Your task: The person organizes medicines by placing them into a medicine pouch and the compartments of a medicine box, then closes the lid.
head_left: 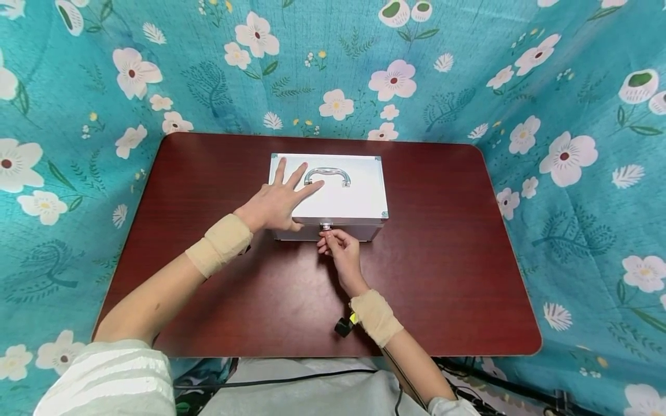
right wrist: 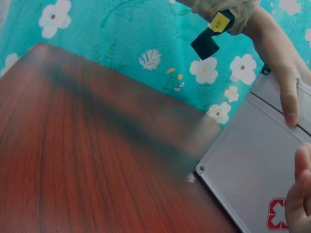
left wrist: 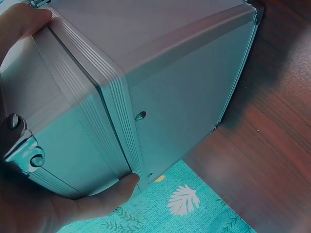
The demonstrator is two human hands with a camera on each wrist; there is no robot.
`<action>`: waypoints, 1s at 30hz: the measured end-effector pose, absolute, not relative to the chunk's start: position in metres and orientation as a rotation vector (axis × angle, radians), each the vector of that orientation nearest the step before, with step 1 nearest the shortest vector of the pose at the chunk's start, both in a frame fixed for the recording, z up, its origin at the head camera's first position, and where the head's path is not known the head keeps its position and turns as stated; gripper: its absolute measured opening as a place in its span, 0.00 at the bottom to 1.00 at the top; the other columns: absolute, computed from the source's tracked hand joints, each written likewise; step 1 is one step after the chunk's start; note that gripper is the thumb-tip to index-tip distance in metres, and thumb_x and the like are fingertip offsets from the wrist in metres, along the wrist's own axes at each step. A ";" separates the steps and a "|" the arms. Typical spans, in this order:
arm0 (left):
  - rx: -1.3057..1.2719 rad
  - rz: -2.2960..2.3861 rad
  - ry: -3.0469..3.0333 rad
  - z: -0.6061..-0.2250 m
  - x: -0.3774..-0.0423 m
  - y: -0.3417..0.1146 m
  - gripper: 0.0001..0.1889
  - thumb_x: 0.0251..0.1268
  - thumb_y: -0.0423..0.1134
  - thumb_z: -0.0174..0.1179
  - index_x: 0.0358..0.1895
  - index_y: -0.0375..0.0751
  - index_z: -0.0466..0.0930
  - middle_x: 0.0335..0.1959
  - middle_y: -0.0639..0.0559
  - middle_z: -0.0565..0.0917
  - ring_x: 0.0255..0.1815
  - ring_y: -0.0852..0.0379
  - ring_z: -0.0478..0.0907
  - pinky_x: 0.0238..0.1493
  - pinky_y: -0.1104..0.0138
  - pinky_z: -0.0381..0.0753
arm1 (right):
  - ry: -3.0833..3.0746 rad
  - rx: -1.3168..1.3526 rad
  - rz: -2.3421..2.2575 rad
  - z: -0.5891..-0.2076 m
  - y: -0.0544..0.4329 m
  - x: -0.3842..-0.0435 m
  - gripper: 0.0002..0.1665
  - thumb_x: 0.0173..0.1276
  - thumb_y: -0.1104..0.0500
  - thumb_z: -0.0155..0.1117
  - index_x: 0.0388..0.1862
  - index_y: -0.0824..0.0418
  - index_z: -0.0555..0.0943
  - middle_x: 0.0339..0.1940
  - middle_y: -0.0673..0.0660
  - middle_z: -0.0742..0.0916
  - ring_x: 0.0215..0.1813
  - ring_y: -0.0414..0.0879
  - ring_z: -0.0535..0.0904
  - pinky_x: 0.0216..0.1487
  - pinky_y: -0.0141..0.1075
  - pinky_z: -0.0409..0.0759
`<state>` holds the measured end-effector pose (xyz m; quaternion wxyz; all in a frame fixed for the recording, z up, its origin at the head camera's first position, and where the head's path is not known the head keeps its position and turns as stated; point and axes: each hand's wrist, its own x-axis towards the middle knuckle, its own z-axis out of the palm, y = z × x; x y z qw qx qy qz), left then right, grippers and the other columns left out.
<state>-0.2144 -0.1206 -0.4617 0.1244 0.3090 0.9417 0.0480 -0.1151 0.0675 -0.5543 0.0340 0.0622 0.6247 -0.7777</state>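
A silver-white metal case with a carrying handle on its lid sits on the table, its lid down. My left hand rests on the left part of the lid, fingers spread, thumb over the front edge. In the left wrist view, a fingertip touches the case near the lid seam. My right hand is at the front latch, thumb and fingertips pinching it; the fingers partly hide it. The right wrist view shows a red-and-white cross mark on the case front, beside the right fingers.
The case stands on a dark red wooden table with rounded corners. Teal floral cloth hangs behind and at both sides. Black cables run along the near edge, over the person's lap. A small black camera is strapped to the right wrist.
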 end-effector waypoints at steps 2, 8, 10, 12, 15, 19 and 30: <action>0.900 0.128 2.744 -0.462 -0.215 -0.121 0.57 0.50 0.61 0.71 0.81 0.66 0.43 0.84 0.43 0.35 0.78 0.22 0.27 0.45 0.39 0.85 | 1.947 0.264 -2.371 -0.555 0.067 -0.117 0.17 0.74 0.65 0.58 0.43 0.84 0.78 0.20 0.49 0.85 0.19 0.37 0.79 0.23 0.25 0.78; 0.907 0.109 2.753 -0.463 -0.216 -0.121 0.58 0.50 0.62 0.71 0.81 0.66 0.42 0.84 0.43 0.35 0.78 0.22 0.28 0.44 0.39 0.85 | 2.026 0.380 -2.324 -0.554 0.064 -0.118 0.13 0.73 0.62 0.61 0.35 0.73 0.78 0.20 0.53 0.82 0.16 0.37 0.76 0.15 0.27 0.70; 0.914 0.110 2.751 -0.464 -0.216 -0.122 0.58 0.50 0.62 0.72 0.81 0.66 0.42 0.84 0.43 0.35 0.78 0.22 0.28 0.43 0.40 0.86 | 2.085 0.405 -2.288 -0.554 0.062 -0.117 0.14 0.73 0.59 0.62 0.35 0.71 0.79 0.23 0.60 0.86 0.17 0.35 0.78 0.13 0.26 0.69; 0.918 0.109 2.751 -0.464 -0.217 -0.122 0.58 0.50 0.61 0.72 0.81 0.66 0.42 0.84 0.43 0.35 0.78 0.22 0.28 0.42 0.41 0.86 | 2.116 0.430 -2.258 -0.552 0.058 -0.116 0.17 0.74 0.55 0.62 0.37 0.72 0.79 0.28 0.67 0.88 0.18 0.34 0.80 0.13 0.25 0.68; 0.929 0.109 2.754 -0.464 -0.217 -0.121 0.58 0.50 0.61 0.72 0.81 0.66 0.42 0.84 0.43 0.36 0.78 0.22 0.29 0.41 0.41 0.87 | 2.100 0.449 -2.245 -0.554 0.054 -0.118 0.26 0.75 0.48 0.59 0.42 0.74 0.79 0.40 0.77 0.87 0.19 0.37 0.83 0.15 0.26 0.72; 0.934 0.106 2.752 -0.467 -0.217 -0.120 0.58 0.50 0.62 0.72 0.81 0.66 0.42 0.84 0.42 0.36 0.78 0.21 0.29 0.41 0.41 0.87 | 2.029 0.381 -2.306 -0.556 0.054 -0.119 0.26 0.77 0.50 0.56 0.41 0.76 0.79 0.38 0.79 0.86 0.18 0.38 0.83 0.19 0.27 0.74; 0.916 0.089 2.769 -0.468 -0.217 -0.122 0.58 0.49 0.63 0.72 0.81 0.67 0.42 0.84 0.43 0.36 0.78 0.22 0.28 0.40 0.40 0.86 | 2.044 0.208 -2.270 -0.570 0.064 -0.124 0.18 0.76 0.64 0.56 0.42 0.85 0.79 0.22 0.69 0.86 0.16 0.44 0.80 0.17 0.29 0.75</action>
